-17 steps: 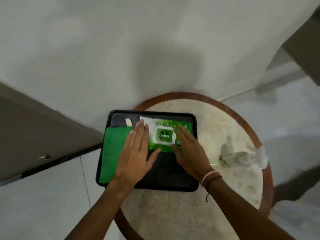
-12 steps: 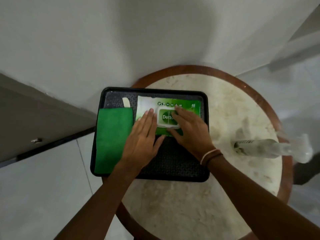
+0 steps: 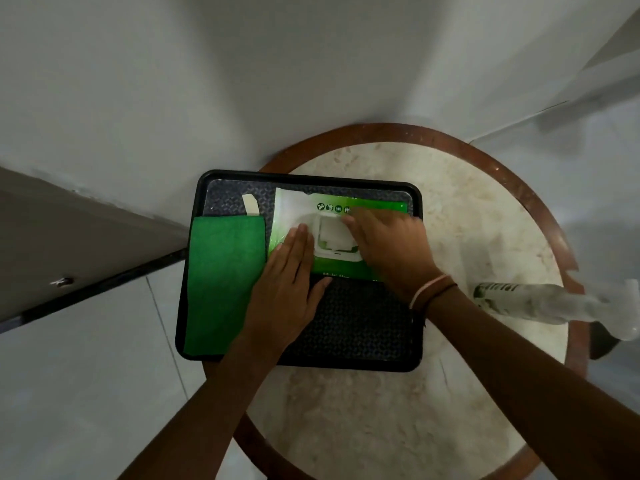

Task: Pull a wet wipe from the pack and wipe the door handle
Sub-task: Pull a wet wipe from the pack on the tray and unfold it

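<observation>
A green and white wet wipe pack (image 3: 375, 206) lies at the back of a black tray (image 3: 311, 176). Its flip lid is up, showing the white opening (image 3: 332, 233). My left hand (image 3: 287, 289) lies flat on the pack's left part, fingers together beside the opening. My right hand (image 3: 391, 247) covers the pack's right side, with its fingertips at the opening's top edge, where the lid is; motion blur hides the grip. No wipe sticks out. No door handle is in view.
A folded green cloth (image 3: 221, 278) fills the tray's left side. The tray sits on a round marble table (image 3: 381, 427) with a brown rim. On the table's right edge lies a clear spray bottle (image 3: 519, 301). A brown door (image 3: 69, 237) stands at left.
The pack's lid with the label has been flipped open, and the white opening now shows. My right hand shifted right over the pack. My left hand stays flat.
</observation>
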The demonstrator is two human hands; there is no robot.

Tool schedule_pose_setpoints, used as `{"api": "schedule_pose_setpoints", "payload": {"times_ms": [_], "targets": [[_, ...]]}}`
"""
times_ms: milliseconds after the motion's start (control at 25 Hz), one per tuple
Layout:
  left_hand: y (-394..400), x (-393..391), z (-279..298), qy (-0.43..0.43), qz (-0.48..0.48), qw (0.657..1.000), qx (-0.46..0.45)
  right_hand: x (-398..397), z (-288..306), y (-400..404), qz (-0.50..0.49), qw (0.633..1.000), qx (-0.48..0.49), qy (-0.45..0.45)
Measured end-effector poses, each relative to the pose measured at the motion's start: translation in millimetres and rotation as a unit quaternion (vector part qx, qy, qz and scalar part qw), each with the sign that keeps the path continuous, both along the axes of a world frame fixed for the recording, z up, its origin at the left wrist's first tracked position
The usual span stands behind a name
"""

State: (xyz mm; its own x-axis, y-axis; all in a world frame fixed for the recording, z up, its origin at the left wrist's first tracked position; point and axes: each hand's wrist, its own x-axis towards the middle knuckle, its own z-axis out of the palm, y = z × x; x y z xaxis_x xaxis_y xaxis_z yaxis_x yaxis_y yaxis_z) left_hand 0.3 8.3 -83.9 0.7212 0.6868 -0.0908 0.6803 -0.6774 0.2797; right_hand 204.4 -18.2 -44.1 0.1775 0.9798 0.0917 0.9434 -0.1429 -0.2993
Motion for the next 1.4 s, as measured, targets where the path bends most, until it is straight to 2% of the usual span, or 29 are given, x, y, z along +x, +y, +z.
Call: {"api": "schedule_pose_setpoints", "payload": {"times_ms": [120,200,360,520,600,680,800,880,960,1080,1240,1320,1400], "targets": [[0,3,8,-0.023,0.015,1.0,-0.009,24,13,31,-0.039,0.973,-0.103,0.204],[1,10,14,-0.049,0.04,0.998,-0.001,35,17,40,-0.038,0.953,-0.12,0.274],[23,35,24,-0.061,0.056,0.996,0.019,38,11,42,-0.042,0.942,-0.127,0.309],[42,48,31,0.013,-0.003,1.0,0.019,38,10,40,-0.043,0.941,-0.126,0.31],[43,48,39,0.021,-0.01,0.999,0.039,36,13,40,-0.034,0.945,-0.135,0.297],[41,44,59,-0.009,0.014,0.999,0.029,32,21,38,-0.032,0.944,-0.144,0.296],[34,29,107,-0.042,0.118,0.989,-0.072,23,59,28,-0.064,0.931,-0.098,0.344],[36,19,144,-0.082,0.178,0.965,-0.175,14,95,18,-0.072,0.894,-0.103,0.429],[42,13,195,-0.128,0.187,0.938,-0.262,2,142,7,-0.05,0.849,-0.152,0.503],[53,2,275,-0.19,0.173,0.898,-0.358,-13,211,-4,-0.033,0.837,-0.137,0.529],[62,-13,361,-0.264,0.174,0.851,-0.419,-15,301,-3,-0.022,0.822,-0.098,0.561],[56,-18,397,-0.355,0.222,0.791,-0.446,-17,347,0,-0.016,0.813,-0.087,0.575],[43,-23,425,-0.444,0.261,0.708,-0.483,-20,384,2,-0.033,0.803,-0.059,0.592]]}}
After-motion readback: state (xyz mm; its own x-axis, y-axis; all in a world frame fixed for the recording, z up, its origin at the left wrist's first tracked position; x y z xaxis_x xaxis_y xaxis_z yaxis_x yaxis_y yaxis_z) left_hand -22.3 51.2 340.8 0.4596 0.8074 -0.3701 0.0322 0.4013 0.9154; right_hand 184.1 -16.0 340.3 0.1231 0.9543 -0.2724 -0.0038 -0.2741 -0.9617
